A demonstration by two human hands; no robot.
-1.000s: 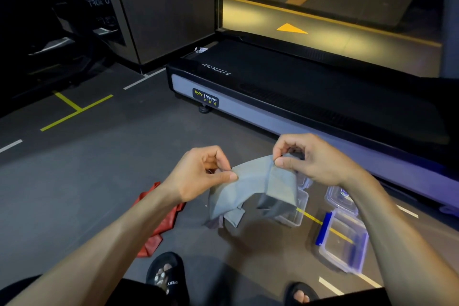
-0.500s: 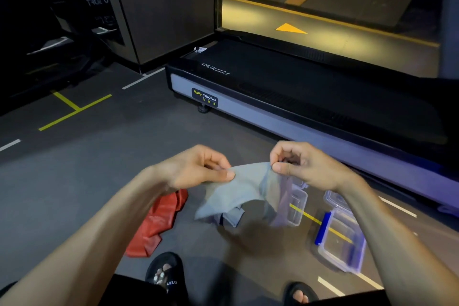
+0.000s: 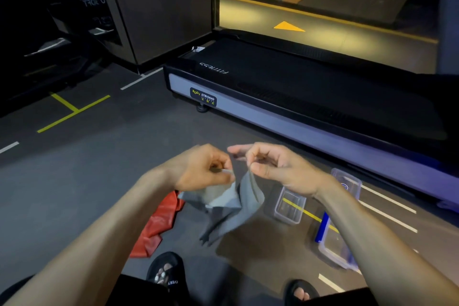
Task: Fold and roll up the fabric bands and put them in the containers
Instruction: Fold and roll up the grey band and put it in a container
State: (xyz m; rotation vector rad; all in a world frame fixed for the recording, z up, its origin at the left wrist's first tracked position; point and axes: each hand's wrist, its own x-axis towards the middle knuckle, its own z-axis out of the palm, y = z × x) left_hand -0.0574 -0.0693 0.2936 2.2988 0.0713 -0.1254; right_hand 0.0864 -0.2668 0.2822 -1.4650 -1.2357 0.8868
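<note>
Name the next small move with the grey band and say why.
Probably lay the two pinched edges together to finish a fold: the left hand and right hand hold the grey band close together, and it hangs loose, not yet rolled.

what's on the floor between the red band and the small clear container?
Head view: bare dark floor there, with the grey band hanging above it from both hands, between the red band and the small clear container.

Grey band (image 3: 229, 202) hangs crumpled (red band (image 3: 159, 225) floored).
</note>
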